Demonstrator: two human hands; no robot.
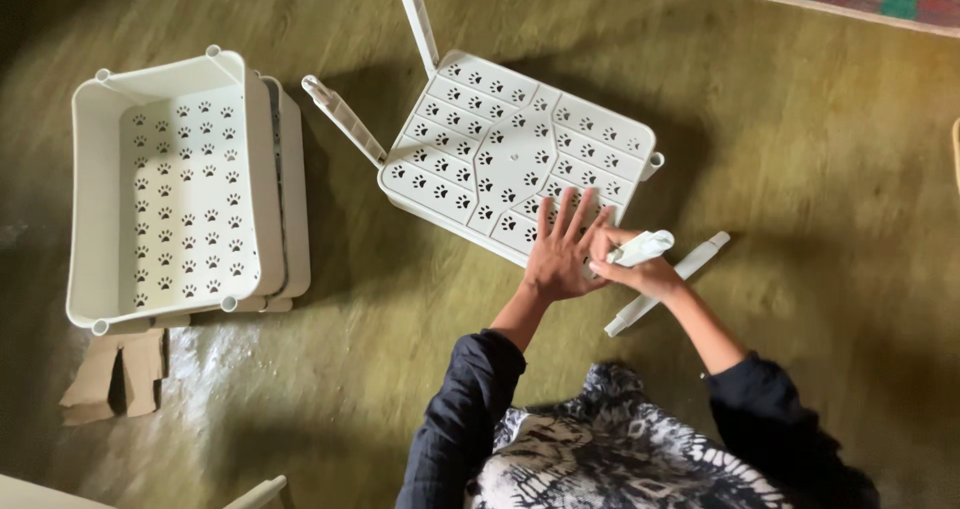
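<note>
While the left hand lies flat with fingers spread wide on the near corner of a white plastic tray, the right hand is closed around a short white plastic leg, held just beside the left hand's fingertips at that same tray corner. The tray lies upside down on the floor, its ribbed underside dotted with paw-print cutouts. Two more white legs already stand out from it: one at the left corner and one at the far corner. Another loose leg lies on the floor just beneath the right wrist. Well apart to the left sits a stack of matching trays, open side up, with the same paw-print holes. A folded piece of brown cardboard lies just below that stack. Dark sleeves cover both forearms.
</note>
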